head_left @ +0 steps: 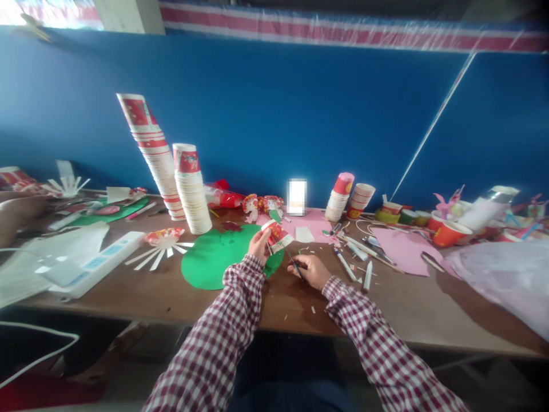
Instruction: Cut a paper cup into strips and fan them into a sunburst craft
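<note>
My left hand grips a red-and-white paper cup by its side, tilted over the edge of a round green paper sheet. Fingers curled, my right hand holds dark-handled scissors just below and right of the cup. Their tips point up toward its rim; whether the blades touch it I cannot tell. Small white scraps lie on the brown table around the right hand. Left of the green sheet is a cup cut into splayed white strips.
Two tall cup stacks lean at the back left, near a white power strip. Shorter cup stacks, markers and pink paper are to the right. A translucent plastic bag covers the far right. Another person's arm reaches in at left.
</note>
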The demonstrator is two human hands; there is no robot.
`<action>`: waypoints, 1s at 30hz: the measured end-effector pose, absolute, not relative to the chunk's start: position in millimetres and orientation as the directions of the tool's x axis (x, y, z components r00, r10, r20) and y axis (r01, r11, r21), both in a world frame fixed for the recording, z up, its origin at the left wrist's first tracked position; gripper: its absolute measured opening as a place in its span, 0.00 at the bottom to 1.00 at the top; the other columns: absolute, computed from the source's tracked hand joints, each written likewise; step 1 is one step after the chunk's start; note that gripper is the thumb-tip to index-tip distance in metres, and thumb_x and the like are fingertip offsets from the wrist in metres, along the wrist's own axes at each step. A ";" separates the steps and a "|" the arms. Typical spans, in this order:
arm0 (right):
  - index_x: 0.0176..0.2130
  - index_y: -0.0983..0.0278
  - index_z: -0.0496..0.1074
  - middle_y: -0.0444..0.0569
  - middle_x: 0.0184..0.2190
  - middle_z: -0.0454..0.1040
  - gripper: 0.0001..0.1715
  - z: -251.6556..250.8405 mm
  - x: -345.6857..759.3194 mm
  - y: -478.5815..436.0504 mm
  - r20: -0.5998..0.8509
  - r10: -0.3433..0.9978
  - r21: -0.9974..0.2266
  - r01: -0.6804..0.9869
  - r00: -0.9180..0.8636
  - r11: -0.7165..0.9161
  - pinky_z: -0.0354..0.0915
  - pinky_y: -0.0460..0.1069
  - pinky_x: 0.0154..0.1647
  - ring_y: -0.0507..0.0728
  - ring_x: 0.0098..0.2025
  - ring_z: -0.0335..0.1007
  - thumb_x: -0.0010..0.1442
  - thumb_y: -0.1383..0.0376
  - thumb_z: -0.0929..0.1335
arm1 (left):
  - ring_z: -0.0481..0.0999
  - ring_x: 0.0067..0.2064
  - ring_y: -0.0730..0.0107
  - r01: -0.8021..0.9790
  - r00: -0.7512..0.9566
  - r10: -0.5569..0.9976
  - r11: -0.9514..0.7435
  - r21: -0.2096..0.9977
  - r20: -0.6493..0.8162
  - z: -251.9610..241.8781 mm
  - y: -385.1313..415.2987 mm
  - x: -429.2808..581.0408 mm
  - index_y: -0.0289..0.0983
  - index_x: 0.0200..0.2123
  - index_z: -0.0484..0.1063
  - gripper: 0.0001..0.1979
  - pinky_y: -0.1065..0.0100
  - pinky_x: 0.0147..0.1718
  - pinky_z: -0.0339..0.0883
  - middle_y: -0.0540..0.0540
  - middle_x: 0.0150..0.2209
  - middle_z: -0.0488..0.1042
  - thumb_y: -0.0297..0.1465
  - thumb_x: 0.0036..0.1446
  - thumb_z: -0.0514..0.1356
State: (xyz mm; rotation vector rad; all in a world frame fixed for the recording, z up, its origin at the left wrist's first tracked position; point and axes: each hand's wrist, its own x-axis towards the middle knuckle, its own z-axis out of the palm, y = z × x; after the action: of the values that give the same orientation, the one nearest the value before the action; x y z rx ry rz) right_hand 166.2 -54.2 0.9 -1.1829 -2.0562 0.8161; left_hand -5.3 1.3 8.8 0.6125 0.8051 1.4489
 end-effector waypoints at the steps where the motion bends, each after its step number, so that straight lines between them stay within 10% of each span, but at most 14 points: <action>1: 0.31 0.66 0.72 0.44 0.20 0.67 0.20 0.5 166.4 -53.9 0.210 0.889 -0.757 0.507 -0.407 0.412 0.54 0.43 0.22 0.50 0.22 0.59 0.53 0.51 0.65 | 0.75 0.26 0.68 -0.611 -0.049 0.993 0.052 0.790 -0.104 8.1 1.8 -5.5 0.32 0.36 0.71 0.11 0.62 0.28 0.72 0.43 0.29 0.75 0.32 0.49 0.61; 8: 0.33 0.66 0.73 0.48 0.25 0.73 0.19 -2.4 166.5 -51.8 0.204 0.888 -0.771 0.492 -0.412 0.405 0.57 0.44 0.23 0.52 0.25 0.65 0.53 0.52 0.66 | 0.75 0.28 0.70 -0.601 -0.098 0.994 -0.024 0.799 -0.045 7.4 0.9 -4.5 0.44 0.50 0.62 0.24 0.64 0.28 0.72 0.46 0.35 0.75 0.31 0.49 0.62; 30: 0.33 0.66 0.72 0.44 0.20 0.68 0.19 2.7 165.5 -55.1 0.188 0.891 -0.800 0.461 -0.414 0.383 0.54 0.43 0.20 0.50 0.21 0.61 0.52 0.52 0.66 | 0.74 0.26 0.71 -0.563 -0.041 0.999 -0.006 0.827 -0.021 10.5 -2.7 -6.0 0.37 0.33 0.66 0.11 0.66 0.25 0.70 0.48 0.28 0.74 0.37 0.48 0.61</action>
State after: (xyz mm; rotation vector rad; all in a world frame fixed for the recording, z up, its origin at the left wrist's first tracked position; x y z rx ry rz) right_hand 165.5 -55.1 2.7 -1.1577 -2.0252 0.8946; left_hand -6.0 -2.7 10.5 0.7308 0.7920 1.4611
